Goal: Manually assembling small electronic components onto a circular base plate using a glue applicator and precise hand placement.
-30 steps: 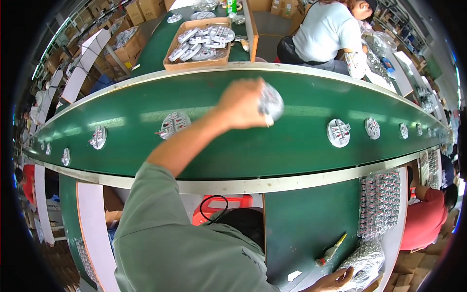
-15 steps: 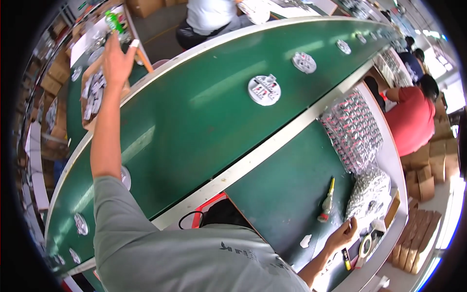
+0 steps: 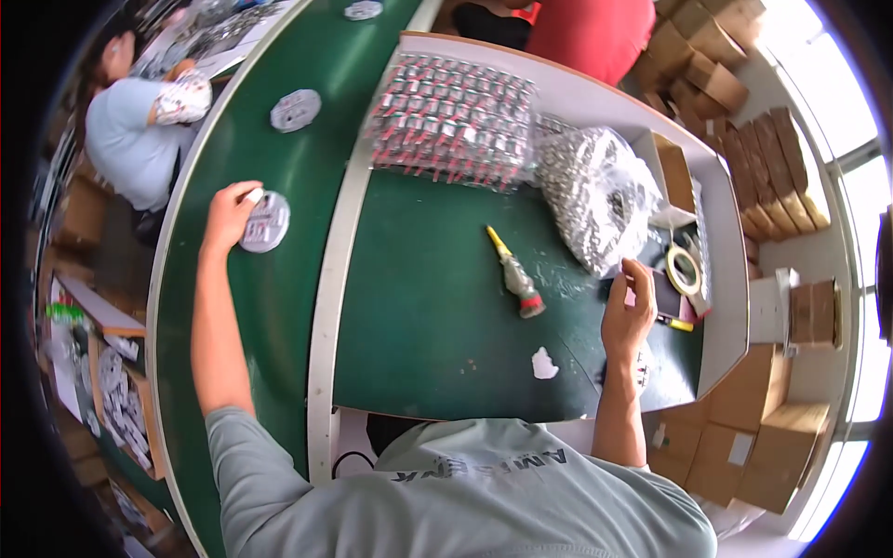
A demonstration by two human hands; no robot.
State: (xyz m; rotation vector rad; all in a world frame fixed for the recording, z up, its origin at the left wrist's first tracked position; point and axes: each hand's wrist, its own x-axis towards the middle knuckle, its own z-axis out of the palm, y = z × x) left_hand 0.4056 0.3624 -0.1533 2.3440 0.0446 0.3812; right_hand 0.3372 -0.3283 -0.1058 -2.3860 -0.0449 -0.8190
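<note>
Left hand [image 3: 233, 216] has moved from the box [image 3: 152, 418] to touch a white disc [image 3: 270, 226] at frame left, grip unclear; right hand [image 3: 629, 312], fingers loosely parted, hangs right; open bench [image 3: 419, 307] borders the pale rail [image 3: 334, 279].

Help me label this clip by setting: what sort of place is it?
Most likely a factory assembly line: a long green belt bears round white parts, a workbench beside it holds rows of small components, and cardboard boxes stand stacked at the right.
</note>
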